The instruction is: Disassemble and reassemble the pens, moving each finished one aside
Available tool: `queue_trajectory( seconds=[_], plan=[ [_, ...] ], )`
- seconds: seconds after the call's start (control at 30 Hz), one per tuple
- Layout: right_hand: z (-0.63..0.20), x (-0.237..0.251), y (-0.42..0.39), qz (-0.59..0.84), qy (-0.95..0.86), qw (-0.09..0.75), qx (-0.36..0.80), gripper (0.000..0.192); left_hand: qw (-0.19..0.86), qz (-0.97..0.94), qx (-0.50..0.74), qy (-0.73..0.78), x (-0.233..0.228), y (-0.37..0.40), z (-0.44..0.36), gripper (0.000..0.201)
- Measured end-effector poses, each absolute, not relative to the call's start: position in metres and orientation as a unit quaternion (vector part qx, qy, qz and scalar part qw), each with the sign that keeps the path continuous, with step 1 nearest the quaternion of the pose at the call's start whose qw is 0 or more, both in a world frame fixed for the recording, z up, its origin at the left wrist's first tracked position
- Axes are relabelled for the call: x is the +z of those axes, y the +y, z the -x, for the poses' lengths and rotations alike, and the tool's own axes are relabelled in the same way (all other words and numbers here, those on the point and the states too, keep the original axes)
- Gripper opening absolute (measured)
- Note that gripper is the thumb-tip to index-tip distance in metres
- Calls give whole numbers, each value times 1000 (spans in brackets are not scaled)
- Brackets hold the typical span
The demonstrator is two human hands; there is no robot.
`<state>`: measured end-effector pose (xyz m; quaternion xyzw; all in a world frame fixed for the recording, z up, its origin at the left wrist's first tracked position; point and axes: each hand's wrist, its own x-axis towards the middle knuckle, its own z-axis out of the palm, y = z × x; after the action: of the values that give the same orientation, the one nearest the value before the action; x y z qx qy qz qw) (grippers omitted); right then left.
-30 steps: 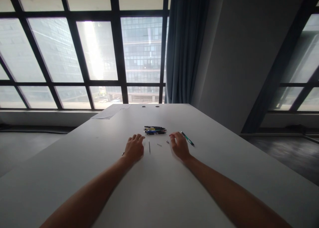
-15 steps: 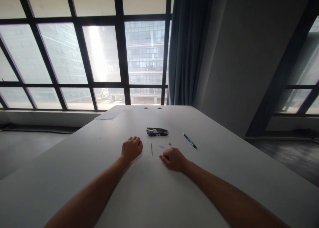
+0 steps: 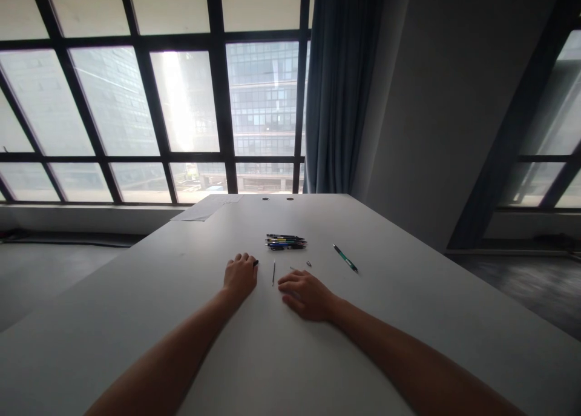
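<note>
My left hand (image 3: 240,275) rests on the white table (image 3: 227,367), closed around something dark. Only a small black end, like part of a pen barrel (image 3: 256,263), pokes out past the fingers. To its right lies a thin pen refill (image 3: 273,273), apart from both hands. My right hand (image 3: 305,293) is palm down, fingers stretched toward the refill and slightly apart, with nothing seen in them. Just beyond its fingers lies a small pale piece, perhaps a spring (image 3: 293,268), partly covered. A small metallic pen tip (image 3: 308,263) sits farther right.
Several pens (image 3: 285,242) lie in a bunch beyond the hands. A green pen (image 3: 345,258) lies alone on the right. Sheets of paper (image 3: 200,210) are at the table's far left edge. Two dark round holes (image 3: 289,198) mark the far end. A blue curtain (image 3: 333,101) hangs behind.
My right hand has opened from a curled shape and moved left toward the refill, now partly covering the pale piece. My left hand has turned slightly, showing the black end.
</note>
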<state>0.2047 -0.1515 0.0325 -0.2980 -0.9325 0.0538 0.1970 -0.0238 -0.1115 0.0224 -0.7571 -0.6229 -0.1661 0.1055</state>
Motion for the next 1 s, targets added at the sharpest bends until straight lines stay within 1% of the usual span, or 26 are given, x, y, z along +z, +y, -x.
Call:
queue_trajectory(
  seconds=[0.07, 0.1, 0.2, 0.23, 0.37, 0.5, 0.6, 0.67, 0.8, 1.0],
  plan=[
    [-205, 33, -152, 302, -929, 211, 46, 28, 99, 760, -171, -619, 21, -110, 23, 27],
    [-205, 33, -151, 302, -927, 217, 41, 31, 94, 760, -174, -619, 21, -110, 23, 27],
    [-204, 33, -151, 291, -932, 209, 51, 48, 82, 760, -175, -620, 20, -108, 23, 28],
    [-203, 33, -151, 286, -935, 198, 61, 50, 78, 762, -171, -619, 20, -108, 22, 29],
    [-202, 33, -153, 286, -940, 168, 84, 44, 69, 774, -159, -609, 21, -108, 23, 30],
    [-202, 36, -155, 307, -934, 169, 71, 50, 47, 784, -174, -595, 22, -108, 24, 31],
    [-202, 36, -155, 316, -932, 165, 69, 52, 27, 787, -194, -585, 22, -111, 20, 26],
    [-202, 34, -154, 321, -929, 171, 70, 53, 20, 790, -203, -578, 23, -117, 13, 22],
    [-202, 27, -150, 334, -919, 197, 64, 53, 8, 820, -204, -534, 22, -129, -5, 20],
    [-200, 23, -148, 354, -903, 232, 75, 44, -5, 821, -208, -531, 20, -128, -7, 15]
  ],
)
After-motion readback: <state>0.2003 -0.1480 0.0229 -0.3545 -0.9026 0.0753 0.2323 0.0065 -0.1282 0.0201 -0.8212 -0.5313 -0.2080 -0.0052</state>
